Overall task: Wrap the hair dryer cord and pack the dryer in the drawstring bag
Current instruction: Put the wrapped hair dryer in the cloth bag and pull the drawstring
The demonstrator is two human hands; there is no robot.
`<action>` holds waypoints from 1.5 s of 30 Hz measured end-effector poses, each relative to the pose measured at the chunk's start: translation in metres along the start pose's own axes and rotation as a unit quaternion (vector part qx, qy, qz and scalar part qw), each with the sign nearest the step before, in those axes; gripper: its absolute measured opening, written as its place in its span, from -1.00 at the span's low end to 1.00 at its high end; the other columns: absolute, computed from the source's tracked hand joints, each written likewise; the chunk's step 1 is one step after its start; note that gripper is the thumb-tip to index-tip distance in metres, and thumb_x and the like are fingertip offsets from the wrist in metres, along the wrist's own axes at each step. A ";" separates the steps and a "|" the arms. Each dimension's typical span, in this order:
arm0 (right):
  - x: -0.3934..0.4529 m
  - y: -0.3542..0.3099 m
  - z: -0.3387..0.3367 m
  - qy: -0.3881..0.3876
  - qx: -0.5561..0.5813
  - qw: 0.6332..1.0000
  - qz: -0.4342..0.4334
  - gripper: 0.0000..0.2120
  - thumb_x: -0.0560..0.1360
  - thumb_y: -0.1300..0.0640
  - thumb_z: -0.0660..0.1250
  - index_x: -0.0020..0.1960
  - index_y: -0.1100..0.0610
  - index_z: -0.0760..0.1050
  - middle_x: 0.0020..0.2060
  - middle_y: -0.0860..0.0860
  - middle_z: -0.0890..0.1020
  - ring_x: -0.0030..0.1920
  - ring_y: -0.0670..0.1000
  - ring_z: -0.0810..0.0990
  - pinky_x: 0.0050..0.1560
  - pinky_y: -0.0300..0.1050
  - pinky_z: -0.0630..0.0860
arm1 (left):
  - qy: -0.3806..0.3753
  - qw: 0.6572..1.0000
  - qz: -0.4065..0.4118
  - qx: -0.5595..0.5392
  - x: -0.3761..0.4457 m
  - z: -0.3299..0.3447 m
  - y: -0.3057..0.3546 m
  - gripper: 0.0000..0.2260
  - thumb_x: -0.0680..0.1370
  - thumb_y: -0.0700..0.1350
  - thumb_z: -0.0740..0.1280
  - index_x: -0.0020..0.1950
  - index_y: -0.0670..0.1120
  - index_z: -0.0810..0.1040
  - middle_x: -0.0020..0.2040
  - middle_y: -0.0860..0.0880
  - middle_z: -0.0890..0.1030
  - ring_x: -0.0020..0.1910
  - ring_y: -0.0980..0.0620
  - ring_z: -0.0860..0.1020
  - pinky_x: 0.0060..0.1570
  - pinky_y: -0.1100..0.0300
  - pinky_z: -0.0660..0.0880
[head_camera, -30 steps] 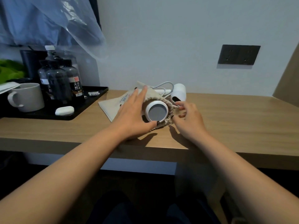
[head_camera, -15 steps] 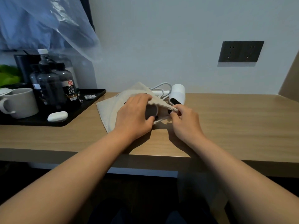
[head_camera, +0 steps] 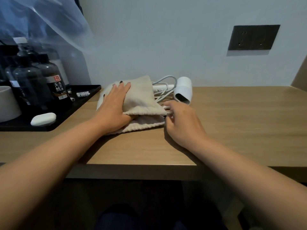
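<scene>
A beige drawstring bag [head_camera: 141, 98] lies bulging on the wooden table [head_camera: 232, 123], its mouth pulled together at the right. My left hand [head_camera: 114, 105] presses flat on top of the bag, fingers straight, thumb under a fold. At the bag's right corner, my right hand [head_camera: 182, 125] pinches the white drawstring [head_camera: 166, 108]. Behind that corner lie a white cylindrical dryer part [head_camera: 183, 90] with a dark opening and loops of white cord [head_camera: 163, 87], both outside the bag. What is inside the bag is hidden.
A black tray [head_camera: 79, 105] at the left carries dark bottles [head_camera: 54, 77], a white mug [head_camera: 6, 103] and a small white case [head_camera: 43, 119]. Clear plastic [head_camera: 49, 19] hangs above it. A dark wall socket [head_camera: 253, 37] sits at the upper right.
The dryer's round end showed in the bag's open mouth; the mouth has closed over it. My left hand moved onto the bag's top, and my right hand drew the string rightwards.
</scene>
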State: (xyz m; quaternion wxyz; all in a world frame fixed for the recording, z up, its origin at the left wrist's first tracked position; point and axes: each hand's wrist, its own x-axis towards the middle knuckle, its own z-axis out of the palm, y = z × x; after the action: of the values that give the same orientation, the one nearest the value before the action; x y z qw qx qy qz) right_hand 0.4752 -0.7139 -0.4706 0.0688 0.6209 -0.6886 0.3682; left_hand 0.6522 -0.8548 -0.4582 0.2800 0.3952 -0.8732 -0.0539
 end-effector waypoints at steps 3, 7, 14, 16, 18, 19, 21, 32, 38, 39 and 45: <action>0.005 -0.006 0.009 0.002 -0.044 0.994 -0.098 -0.43 0.43 0.22 0.37 0.42 0.08 0.34 0.25 0.12 0.41 0.20 0.12 0.44 0.06 0.05 0.54 | -0.005 1.000 -0.017 0.007 -0.004 -0.001 -0.007 -0.10 0.44 0.10 0.45 0.58 0.18 -0.08 0.60 -0.12 -0.10 0.56 -0.20 -0.20 0.49 -0.25 -0.12; 0.027 -0.014 0.029 0.007 -0.064 0.983 -0.173 -0.41 0.44 0.16 0.32 0.46 0.13 0.32 0.36 0.22 0.39 0.32 0.23 0.41 0.10 0.12 0.53 | -0.006 0.997 -0.072 -0.013 0.000 0.005 -0.011 -0.09 0.43 0.05 0.44 0.55 0.27 -0.15 0.60 -0.09 -0.13 0.55 -0.22 -0.21 0.49 -0.22 -0.05; 0.061 -0.015 0.054 -0.025 -0.056 0.985 -0.164 -0.38 0.48 -0.09 -0.05 0.48 0.08 0.32 0.40 0.14 0.40 0.38 0.15 0.39 0.05 0.12 0.55 | 0.015 0.997 -0.080 0.017 0.016 0.014 -0.017 -0.13 0.45 -0.18 0.38 0.56 0.23 -0.07 0.60 -0.11 -0.04 0.54 -0.19 0.08 0.42 -0.09 0.19; 0.067 -0.010 0.057 -0.026 -0.043 0.987 -0.151 -0.44 0.53 -0.05 -0.05 0.48 0.06 0.31 0.39 0.10 0.41 0.39 0.11 0.37 0.09 0.13 0.55 | 0.031 0.996 -0.086 0.021 0.019 0.014 -0.020 -0.15 0.45 -0.22 0.37 0.57 0.19 -0.04 0.59 -0.11 0.01 0.49 -0.19 0.20 0.35 -0.07 0.28; 0.070 -0.008 0.060 -0.032 -0.019 0.990 -0.139 -0.51 0.57 0.04 0.03 0.47 0.06 0.33 0.37 0.06 0.45 0.39 0.07 0.37 0.14 0.15 0.52 | 0.034 0.994 -0.100 0.025 0.021 0.013 -0.022 -0.16 0.46 -0.21 0.38 0.57 0.17 -0.04 0.59 -0.10 0.03 0.45 -0.22 0.27 0.31 -0.08 0.32; 0.070 -0.008 0.060 -0.036 -0.008 0.990 -0.137 -0.53 0.57 0.07 0.08 0.47 0.07 0.34 0.36 0.05 0.47 0.39 0.06 0.38 0.18 0.14 0.49 | 0.030 0.993 -0.107 0.031 0.022 0.013 -0.022 -0.16 0.47 -0.19 0.38 0.57 0.17 -0.06 0.58 -0.10 0.03 0.42 -0.24 0.31 0.28 -0.08 0.35; 0.068 -0.010 0.058 -0.036 0.016 0.989 -0.144 -0.54 0.55 0.08 0.12 0.44 0.08 0.38 0.34 0.04 0.51 0.36 0.05 0.43 0.25 0.09 0.46 | 0.030 0.991 -0.115 0.062 0.023 0.013 -0.020 -0.14 0.49 -0.14 0.38 0.57 0.15 -0.14 0.58 -0.10 0.05 0.31 -0.28 0.42 0.11 -0.08 0.42; 0.063 -0.014 0.057 -0.035 -0.007 0.965 -0.260 -0.42 0.47 0.15 0.16 0.50 0.11 0.29 0.49 0.10 0.31 0.55 0.08 0.10 0.53 0.09 0.06 | 0.011 0.998 -0.059 -0.022 0.006 0.007 -0.027 0.00 0.45 -0.18 0.44 0.56 0.13 -0.29 0.61 -0.03 -0.03 0.49 -0.16 0.25 0.38 -0.10 0.32; 0.072 -0.019 0.065 -0.034 -0.091 0.934 -0.343 -0.54 0.57 0.05 0.10 0.41 0.17 0.41 0.43 0.12 0.40 0.52 0.15 0.18 0.49 0.18 0.14 | -0.030 0.985 -0.112 -0.126 -0.043 -0.022 -0.040 -0.16 0.53 0.03 0.38 0.59 0.02 -0.14 0.60 0.04 -0.03 0.56 0.09 0.02 0.48 0.14 0.06; 0.075 -0.020 0.067 -0.039 -0.106 0.930 -0.349 -0.54 0.57 0.04 0.10 0.42 0.16 0.40 0.44 0.12 0.40 0.52 0.15 0.18 0.49 0.21 0.14 | -0.039 0.976 -0.133 -0.167 -0.046 -0.027 -0.045 -0.18 0.52 0.01 0.40 0.59 0.05 -0.10 0.60 0.02 0.05 0.54 0.08 0.10 0.47 0.12 0.11; 0.094 -0.039 0.081 -0.114 -0.209 0.900 -0.365 -0.48 0.52 -0.09 0.08 0.43 0.03 0.40 0.43 0.11 0.41 0.48 0.17 0.27 0.43 0.21 0.19 | -0.064 0.979 -0.146 -0.127 -0.039 -0.023 -0.069 -0.09 0.42 0.10 0.48 0.60 -0.02 0.02 0.59 -0.02 0.09 0.55 0.04 0.08 0.51 0.04 0.10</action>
State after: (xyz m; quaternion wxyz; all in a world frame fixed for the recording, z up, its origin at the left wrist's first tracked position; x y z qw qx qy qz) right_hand 0.5193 -0.8357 -0.4608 0.2469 0.8378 -0.4783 0.0916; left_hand 0.7311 -0.8714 -0.4778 0.2604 0.4751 -0.8083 -0.2302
